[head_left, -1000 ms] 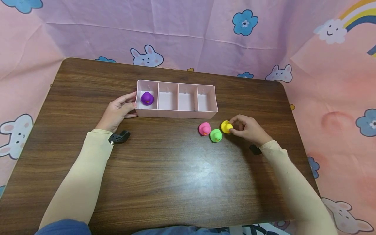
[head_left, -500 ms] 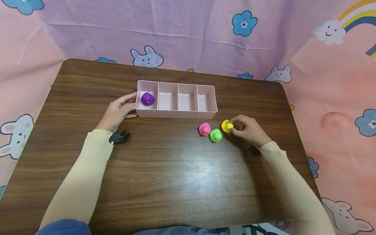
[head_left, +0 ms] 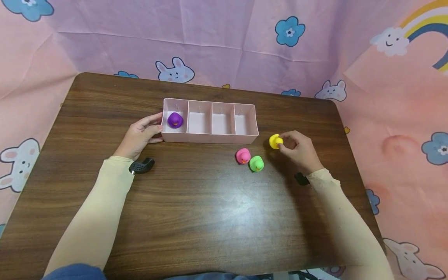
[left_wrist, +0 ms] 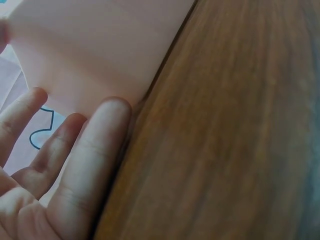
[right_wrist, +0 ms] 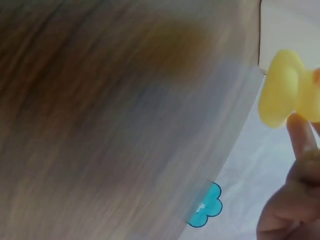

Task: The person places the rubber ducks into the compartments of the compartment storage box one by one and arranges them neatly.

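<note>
In the head view my left hand steadies the left end of a pale pink box with several compartments in a row. The left wrist view shows its fingers fairly straight, tips touching the box's end wall. A purple rubber duck sits in the leftmost compartment. My right hand pinches a yellow rubber duck between thumb and fingers, right of the box. The right wrist view has this yellow duck raised off the table. A pink rubber duck and a green rubber duck stand side by side before the box.
A brown wood-grain table carries everything. Behind it and at both sides hangs a pink and purple cloth printed with bunnies and flowers. Dark wrist devices sit on both wrists.
The yellow duck has come up off the table in my right hand and moved slightly right and away from me. My left hand, the box and the other ducks stay put.
</note>
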A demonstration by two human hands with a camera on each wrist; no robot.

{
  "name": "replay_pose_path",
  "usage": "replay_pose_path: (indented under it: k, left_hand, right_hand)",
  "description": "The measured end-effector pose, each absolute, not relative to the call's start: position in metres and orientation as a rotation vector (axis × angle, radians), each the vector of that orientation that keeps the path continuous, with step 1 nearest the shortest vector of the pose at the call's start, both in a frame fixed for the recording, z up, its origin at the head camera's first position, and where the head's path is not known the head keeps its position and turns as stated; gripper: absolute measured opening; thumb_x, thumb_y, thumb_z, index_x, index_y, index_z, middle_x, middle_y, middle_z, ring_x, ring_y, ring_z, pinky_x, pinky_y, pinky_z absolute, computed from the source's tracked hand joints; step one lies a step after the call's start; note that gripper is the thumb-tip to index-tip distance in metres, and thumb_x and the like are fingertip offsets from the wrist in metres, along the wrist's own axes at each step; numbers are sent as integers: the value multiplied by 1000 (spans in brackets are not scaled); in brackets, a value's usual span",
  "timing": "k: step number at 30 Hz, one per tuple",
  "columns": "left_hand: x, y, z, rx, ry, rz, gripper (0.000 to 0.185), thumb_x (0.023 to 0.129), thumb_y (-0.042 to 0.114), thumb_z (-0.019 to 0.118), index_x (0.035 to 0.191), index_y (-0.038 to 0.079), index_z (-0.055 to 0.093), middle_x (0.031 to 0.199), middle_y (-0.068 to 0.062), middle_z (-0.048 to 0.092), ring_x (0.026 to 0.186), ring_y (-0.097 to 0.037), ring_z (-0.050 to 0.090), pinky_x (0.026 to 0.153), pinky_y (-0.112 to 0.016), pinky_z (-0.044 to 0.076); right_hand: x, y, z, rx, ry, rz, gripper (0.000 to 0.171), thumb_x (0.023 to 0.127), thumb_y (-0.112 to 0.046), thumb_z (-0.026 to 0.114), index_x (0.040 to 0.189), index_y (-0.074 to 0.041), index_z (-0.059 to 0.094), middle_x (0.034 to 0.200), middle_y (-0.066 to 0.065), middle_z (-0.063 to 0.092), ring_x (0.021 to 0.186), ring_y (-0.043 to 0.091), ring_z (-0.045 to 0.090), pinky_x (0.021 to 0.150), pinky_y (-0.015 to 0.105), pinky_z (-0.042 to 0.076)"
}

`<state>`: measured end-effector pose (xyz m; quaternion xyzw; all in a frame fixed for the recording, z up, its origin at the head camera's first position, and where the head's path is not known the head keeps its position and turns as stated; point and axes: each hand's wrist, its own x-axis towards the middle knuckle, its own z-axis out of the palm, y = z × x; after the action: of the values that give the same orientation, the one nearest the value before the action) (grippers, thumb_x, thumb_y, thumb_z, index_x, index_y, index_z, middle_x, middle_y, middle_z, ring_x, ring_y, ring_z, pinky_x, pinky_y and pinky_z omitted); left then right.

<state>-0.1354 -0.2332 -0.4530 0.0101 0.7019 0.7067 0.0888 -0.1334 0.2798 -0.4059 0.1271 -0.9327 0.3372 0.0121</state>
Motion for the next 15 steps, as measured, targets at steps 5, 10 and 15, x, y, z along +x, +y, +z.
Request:
replay_pose_path:
  k: [5, 10, 15]
  left_hand:
    - [-134, -233, -452, 21, 2110, 2077, 51, 94, 25, 60, 142, 16, 45, 142, -16, 43, 111, -18, 58, 81, -29, 57]
    - [-134, -233, -453, 40, 2113, 2079, 50, 95, 24, 60, 142, 17, 46, 142, -15, 44, 111, -18, 58, 81, -29, 57]
    - [-136, -233, -453, 47, 2103, 2093, 52, 94, 24, 61, 142, 15, 45, 143, -17, 43, 112, -21, 57, 80, -29, 57]
  right_hand:
    - [-132, 277, -402, 332, -2882, 1053, 24, 83, -30, 73, 106, -22, 67, 89, -6, 59, 60, 17, 45, 45, 26, 37]
    - [-134, 275, -397, 328, -2878, 1015, 24, 84, -32, 71, 105, -21, 67, 81, -5, 57, 56, 18, 44, 42, 27, 35]
    - [-137, 273, -394, 313, -2883, 1034, 26, 85, -37, 69, 106, -22, 66, 78, 0, 56, 57, 19, 45, 41, 27, 37]
